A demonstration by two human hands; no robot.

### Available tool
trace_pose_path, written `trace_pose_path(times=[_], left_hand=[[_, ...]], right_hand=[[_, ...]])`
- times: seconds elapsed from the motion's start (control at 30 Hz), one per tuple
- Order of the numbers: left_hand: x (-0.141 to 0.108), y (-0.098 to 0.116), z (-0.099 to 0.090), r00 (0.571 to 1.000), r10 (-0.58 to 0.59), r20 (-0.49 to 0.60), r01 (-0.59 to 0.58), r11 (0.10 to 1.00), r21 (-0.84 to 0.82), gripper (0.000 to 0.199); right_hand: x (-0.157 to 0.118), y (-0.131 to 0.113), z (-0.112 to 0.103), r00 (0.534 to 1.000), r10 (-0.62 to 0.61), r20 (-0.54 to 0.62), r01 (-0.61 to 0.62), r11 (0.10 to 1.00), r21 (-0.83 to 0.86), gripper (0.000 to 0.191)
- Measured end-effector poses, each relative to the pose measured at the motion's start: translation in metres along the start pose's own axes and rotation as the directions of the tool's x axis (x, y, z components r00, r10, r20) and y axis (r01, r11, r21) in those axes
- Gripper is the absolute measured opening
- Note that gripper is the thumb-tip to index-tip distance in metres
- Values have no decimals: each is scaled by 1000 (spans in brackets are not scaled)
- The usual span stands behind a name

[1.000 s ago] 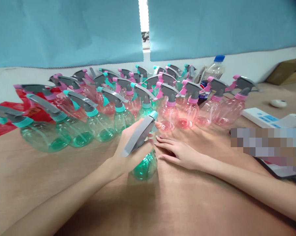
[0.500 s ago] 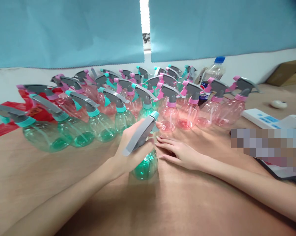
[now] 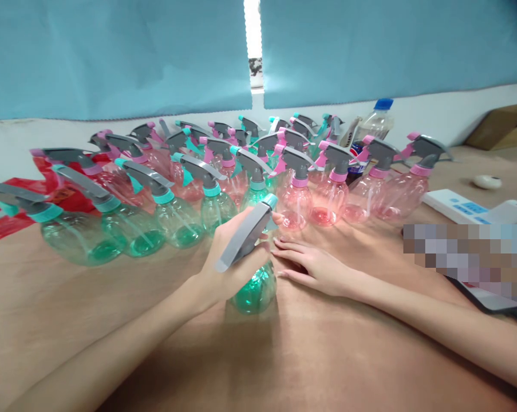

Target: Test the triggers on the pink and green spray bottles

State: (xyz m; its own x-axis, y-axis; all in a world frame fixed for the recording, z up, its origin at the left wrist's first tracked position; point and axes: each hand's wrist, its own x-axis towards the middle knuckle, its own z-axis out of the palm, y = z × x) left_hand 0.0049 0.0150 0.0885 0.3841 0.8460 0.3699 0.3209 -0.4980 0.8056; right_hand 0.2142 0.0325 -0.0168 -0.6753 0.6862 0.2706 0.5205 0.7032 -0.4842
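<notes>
My left hand [image 3: 230, 263] is wrapped round the neck of a green spray bottle [image 3: 253, 292] with a grey trigger head and turquoise nozzle, standing on the wooden table [image 3: 189, 366]. Just right of it, my right hand [image 3: 314, 266] lies flat on the table, palm down, its fingers stretched toward the bottle and holding nothing. Behind both hands stand rows of spray bottles. Green ones [image 3: 181, 226] with turquoise collars are at the front left, and pink ones [image 3: 329, 203] with pink collars at the front right.
A red plastic bag [image 3: 69, 197] lies behind the left bottles. At the back right is a blue-capped bottle [image 3: 376, 123]. A white device [image 3: 460, 207], a small white object [image 3: 486, 182] and a cardboard box [image 3: 501, 126] are on the right, near a pixelated patch.
</notes>
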Motion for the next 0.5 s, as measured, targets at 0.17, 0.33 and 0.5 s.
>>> trace_pose_path(times=[0.17, 0.33, 0.5], left_hand=[[0, 0, 0, 1000, -9, 3, 9, 1000, -1, 23], [1, 2, 0, 1000, -2, 16, 2, 1000, -23, 27], [2, 4, 0, 1000, -1, 17, 2, 999, -47, 27]], right_hand=[[0, 1, 1, 1000, 1, -10, -1, 1000, 9, 49], [0, 0, 0, 1000, -2, -3, 2, 1000, -7, 49], [0, -1, -1, 1000, 5, 8, -5, 1000, -16, 50]])
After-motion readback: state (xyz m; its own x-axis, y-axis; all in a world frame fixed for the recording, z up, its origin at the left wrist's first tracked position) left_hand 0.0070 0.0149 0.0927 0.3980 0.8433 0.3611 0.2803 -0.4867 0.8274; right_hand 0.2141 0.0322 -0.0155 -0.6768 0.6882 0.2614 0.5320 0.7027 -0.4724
